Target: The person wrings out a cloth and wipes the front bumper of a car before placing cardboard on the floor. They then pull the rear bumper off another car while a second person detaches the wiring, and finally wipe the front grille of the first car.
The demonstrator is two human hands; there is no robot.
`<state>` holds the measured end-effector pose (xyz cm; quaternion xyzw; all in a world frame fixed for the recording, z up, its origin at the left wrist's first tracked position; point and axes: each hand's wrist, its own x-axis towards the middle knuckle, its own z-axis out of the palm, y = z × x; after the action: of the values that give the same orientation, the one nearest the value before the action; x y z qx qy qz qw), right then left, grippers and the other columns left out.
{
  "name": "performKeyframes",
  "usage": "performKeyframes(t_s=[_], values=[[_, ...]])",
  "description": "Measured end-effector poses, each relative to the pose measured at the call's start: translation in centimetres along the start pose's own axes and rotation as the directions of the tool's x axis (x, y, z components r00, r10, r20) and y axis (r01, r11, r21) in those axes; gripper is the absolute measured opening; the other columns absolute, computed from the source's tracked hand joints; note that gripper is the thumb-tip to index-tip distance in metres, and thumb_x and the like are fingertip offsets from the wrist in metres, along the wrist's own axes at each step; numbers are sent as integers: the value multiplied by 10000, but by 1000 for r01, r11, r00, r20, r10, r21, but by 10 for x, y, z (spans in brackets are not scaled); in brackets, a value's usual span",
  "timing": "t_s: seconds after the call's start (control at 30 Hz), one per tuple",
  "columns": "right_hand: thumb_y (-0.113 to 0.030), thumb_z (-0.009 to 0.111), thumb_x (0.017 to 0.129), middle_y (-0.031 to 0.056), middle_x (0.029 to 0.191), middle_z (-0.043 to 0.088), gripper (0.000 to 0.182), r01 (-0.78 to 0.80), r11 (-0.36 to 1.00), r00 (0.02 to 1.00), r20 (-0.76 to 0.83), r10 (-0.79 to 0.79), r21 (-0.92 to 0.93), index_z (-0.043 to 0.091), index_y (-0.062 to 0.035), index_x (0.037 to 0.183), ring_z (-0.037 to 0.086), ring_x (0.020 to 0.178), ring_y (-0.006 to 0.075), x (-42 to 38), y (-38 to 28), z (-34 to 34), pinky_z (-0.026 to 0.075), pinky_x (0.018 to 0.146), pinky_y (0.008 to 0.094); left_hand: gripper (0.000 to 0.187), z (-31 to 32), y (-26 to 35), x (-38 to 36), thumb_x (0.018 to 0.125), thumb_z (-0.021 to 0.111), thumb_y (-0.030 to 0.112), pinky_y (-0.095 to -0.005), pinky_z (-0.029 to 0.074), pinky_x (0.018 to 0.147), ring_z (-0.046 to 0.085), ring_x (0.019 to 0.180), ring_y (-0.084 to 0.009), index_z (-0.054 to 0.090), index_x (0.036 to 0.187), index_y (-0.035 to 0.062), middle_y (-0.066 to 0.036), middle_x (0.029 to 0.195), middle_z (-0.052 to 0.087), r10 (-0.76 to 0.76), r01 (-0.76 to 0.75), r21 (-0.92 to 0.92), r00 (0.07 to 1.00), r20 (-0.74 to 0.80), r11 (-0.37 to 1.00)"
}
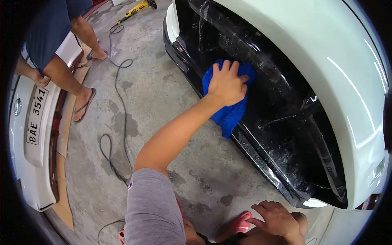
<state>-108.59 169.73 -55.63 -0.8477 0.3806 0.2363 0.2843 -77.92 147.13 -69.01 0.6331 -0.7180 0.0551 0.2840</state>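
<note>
My left hand (228, 83) presses a blue cloth (230, 118) against the black inner part (286, 134) of a white car bumper, its fingers bent over the fabric. One end of the cloth hangs over the lower black lip (261, 163). Whitish smudges mark the black plastic to the right of the cloth. Low in the view, my right hand (277, 220) is by my knee, holding nothing, with the fingers loosely bent and the thumb apart.
Another person's legs (69, 77) and hand (40, 78) are at the left, beside a white car panel with a number plate (37, 116) lying on cardboard (63, 179). A yellow power tool (136, 9) rests on the concrete floor, its dark cord (118, 87) running toward me.
</note>
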Motion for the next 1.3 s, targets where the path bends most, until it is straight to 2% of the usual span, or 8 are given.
performKeyframes(t_s=[0.37,0.53,0.67,0.73,0.8,0.93,1.1,1.3], values=[[-462,617,915,142,1109,667,461,41,999,997,61,-40,-23,661,-88,1181,637,1036,337,7,-15,-3,491,940,420,404,15,-52,59,871,555,446,-525,381,916,457,1161,-324,720,1140,194,-116,1253,514,-542,492,376,840,33,786],[-447,618,916,130,1095,664,443,5,999,992,-128,-10,-45,665,-87,1169,644,1007,327,-18,-11,-5,503,916,417,329,11,-34,32,849,590,360,-548,379,923,462,1149,-337,718,1098,189,-145,1166,519,-412,429,205,903,-121,880],[-438,603,917,129,990,644,429,58,995,991,-113,-67,-80,653,-73,1138,646,945,315,-33,-8,6,509,864,431,283,11,31,-9,817,583,306,-541,346,957,453,1154,-305,744,1020,189,-128,1161,538,-57,77,162,990,-126,984],[-431,592,922,124,1003,646,426,121,987,988,-84,-131,-106,651,-61,1123,645,942,308,-38,-6,9,510,842,435,290,-6,69,-25,796,596,278,-542,343,988,448,1195,-337,738,1013,149,-170,1221,537,3,-9,61,995,95,998],[-422,623,904,135,988,636,423,134,986,987,-76,-142,-101,649,-49,1101,639,938,320,-41,-8,10,505,841,431,294,13,97,-51,771,593,252,-545,327,999,445,1203,-344,734,987,110,-178,1276,530,70,-79,-60,987,-144,995],[-424,627,898,94,959,623,381,244,960,960,-105,-259,-139,629,-88,1078,640,890,282,-45,-24,0,502,795,401,278,24,147,-94,734,582,178,-547,297,1003,432,1181,-390,688,966,67,-179,1279,524,-325,271,-194,879,-349,943],[-427,622,895,89,938,616,368,432,896,894,-81,-440,-101,626,-92,1048,636,853,270,-50,-31,-4,495,775,376,299,24,204,-147,752,572,152,-561,283,1014,415,1180,-436,641,1009,16,-275,1317,447,-225,165,-231,938,-264,959],[-381,630,896,113,1017,608,400,422,907,904,-68,-422,-14,625,-65,1141,601,944,276,-69,-17,0,461,845,390,443,67,71,-102,957,509,238,-582,326,1029,396,1198,-524,500,1279,-65,-400,1300,399,-659,677,-185,554,-509,712]])
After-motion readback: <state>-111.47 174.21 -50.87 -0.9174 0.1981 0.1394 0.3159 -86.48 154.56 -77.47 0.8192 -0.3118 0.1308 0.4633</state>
